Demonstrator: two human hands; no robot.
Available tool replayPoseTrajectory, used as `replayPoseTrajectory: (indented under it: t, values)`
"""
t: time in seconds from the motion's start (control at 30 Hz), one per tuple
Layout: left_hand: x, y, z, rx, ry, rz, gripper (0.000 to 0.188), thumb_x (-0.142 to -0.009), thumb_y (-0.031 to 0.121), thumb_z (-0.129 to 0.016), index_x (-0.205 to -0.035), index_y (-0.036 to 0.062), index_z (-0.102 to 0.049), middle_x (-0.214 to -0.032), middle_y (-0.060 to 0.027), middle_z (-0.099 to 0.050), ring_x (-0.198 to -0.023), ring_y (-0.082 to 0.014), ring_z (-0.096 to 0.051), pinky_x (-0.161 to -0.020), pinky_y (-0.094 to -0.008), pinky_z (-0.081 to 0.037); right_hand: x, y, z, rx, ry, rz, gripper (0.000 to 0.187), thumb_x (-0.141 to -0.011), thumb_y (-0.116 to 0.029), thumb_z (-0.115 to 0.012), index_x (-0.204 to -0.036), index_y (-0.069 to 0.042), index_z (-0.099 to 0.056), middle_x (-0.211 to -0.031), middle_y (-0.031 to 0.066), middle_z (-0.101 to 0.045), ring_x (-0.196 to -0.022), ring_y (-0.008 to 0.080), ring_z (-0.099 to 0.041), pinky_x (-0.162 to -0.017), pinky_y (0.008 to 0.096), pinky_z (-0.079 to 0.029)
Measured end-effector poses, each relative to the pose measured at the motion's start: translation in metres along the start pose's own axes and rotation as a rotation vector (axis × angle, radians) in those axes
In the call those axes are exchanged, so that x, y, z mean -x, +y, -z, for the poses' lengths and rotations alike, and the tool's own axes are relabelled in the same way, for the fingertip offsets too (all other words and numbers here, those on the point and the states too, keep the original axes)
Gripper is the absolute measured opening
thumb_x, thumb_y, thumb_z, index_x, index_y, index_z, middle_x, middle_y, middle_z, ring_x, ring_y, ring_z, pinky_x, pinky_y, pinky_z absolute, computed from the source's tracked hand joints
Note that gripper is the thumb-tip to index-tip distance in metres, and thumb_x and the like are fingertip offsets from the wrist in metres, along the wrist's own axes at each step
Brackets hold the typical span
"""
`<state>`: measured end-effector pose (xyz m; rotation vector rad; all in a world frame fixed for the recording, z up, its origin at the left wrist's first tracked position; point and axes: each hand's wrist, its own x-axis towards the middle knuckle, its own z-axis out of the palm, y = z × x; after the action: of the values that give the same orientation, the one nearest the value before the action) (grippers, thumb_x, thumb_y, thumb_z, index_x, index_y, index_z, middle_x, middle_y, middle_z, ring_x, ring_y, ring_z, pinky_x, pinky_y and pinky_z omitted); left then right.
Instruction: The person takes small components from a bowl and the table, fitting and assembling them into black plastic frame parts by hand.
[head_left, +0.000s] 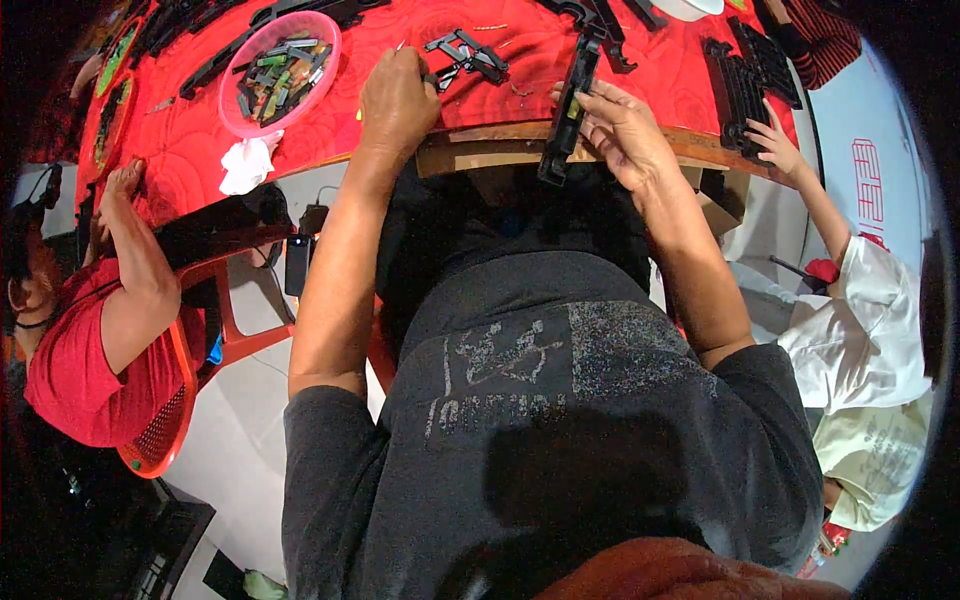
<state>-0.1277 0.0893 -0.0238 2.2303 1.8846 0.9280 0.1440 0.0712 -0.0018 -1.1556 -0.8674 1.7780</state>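
My right hand point(627, 135): thumb and fingers pinching long black bar point(563, 132), bar slanting just left of them. My left hand point(396, 100): fingers curled; cannot tell what they pinch, if anything. Small black parts point(470, 60) just right of left fingers; pink basket point(262, 131) farther left. Step, I judge: steadying bar. Next move calls for firm right grip.

Place: workshop-like room | red-covered table point(335, 135) | black parts point(580, 72) | pink basket point(322, 98) of pieces point(285, 78) | co-workers point(110, 370)
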Motion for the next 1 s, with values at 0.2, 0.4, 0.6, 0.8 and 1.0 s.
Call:
replayPoseTrajectory:
  t: [0.2, 0.4, 0.6, 0.8, 1.0]
  values:
    - [0.004, 0.022, 0.01, 0.258, 0.087, 0.098, 0.013, -0.075, 0.004, -0.058, -0.087, -0.0011, -0.057, -0.08, -0.0229, -0.063, -0.076, -0.0417, -0.062, -0.07, -0.0482, -0.049, 0.011, -0.006, -0.025, -0.078, 0.155, 0.023, 0.02, -0.09, -0.011, -0.061, -0.109, -0.006, -0.06, -0.092, 0.0017, -0.066, -0.067, 0.0064, -0.058, -0.058, 0.0218, -0.049]
    - [0.002, 0.037, 0.006, 0.702, -0.026, 0.257, 0.012, -0.079, 0.002, -0.061, -0.091, 0.0007, -0.06, -0.077, -0.0134, -0.065, -0.071, -0.018, -0.065, -0.067, -0.0316, -0.051, 0.004, -0.002, -0.019, -0.083, 0.139, 0.085, 0.027, -0.09, -0.013, -0.063, -0.116, -0.007, -0.057, -0.082, -0.0021, -0.063, -0.064, 0.0051, -0.056, -0.051, 0.0202, -0.046]
    - [0.002, 0.054, 0.002, 0.962, -0.045, 0.301, 0.012, -0.081, -0.002, -0.058, -0.093, -0.0017, -0.061, -0.081, -0.0061, -0.066, -0.073, -0.0123, -0.064, -0.067, -0.0266, -0.051, 0.002, 0.0, -0.012, -0.073, 0.101, 0.084, 0.034, -0.095, -0.023, -0.057, -0.122, -0.003, -0.056, -0.112, 0.011, -0.064, -0.095, 0.0189, -0.064, -0.082, 0.0347, -0.056]
    - [0.002, 0.067, 0.003, 1.065, -0.121, 0.274, 0.02, -0.082, -0.005, -0.056, -0.1, -0.0021, -0.064, -0.083, -0.0068, -0.067, -0.073, -0.0114, -0.064, -0.067, -0.0253, -0.052, 0.007, -0.003, -0.022, -0.18, 0.127, 0.067, 0.027, -0.095, -0.024, -0.058, -0.113, -0.005, -0.061, -0.094, 0.005, -0.068, -0.077, 0.015, -0.066, -0.067, 0.0315, -0.057]
    - [0.001, 0.068, -0.006, 1.057, -0.161, 0.247, 0.02, -0.081, -0.005, -0.053, -0.094, 0.0006, -0.067, -0.078, -0.0059, -0.067, -0.073, -0.0095, -0.064, -0.065, -0.0252, -0.051, 0.008, 0.0, -0.021, -0.169, 0.121, 0.061, 0.028, -0.096, -0.027, -0.056, -0.11, -0.004, -0.062, -0.096, 0.0081, -0.068, -0.078, 0.0174, -0.067, -0.067, 0.031, -0.057]
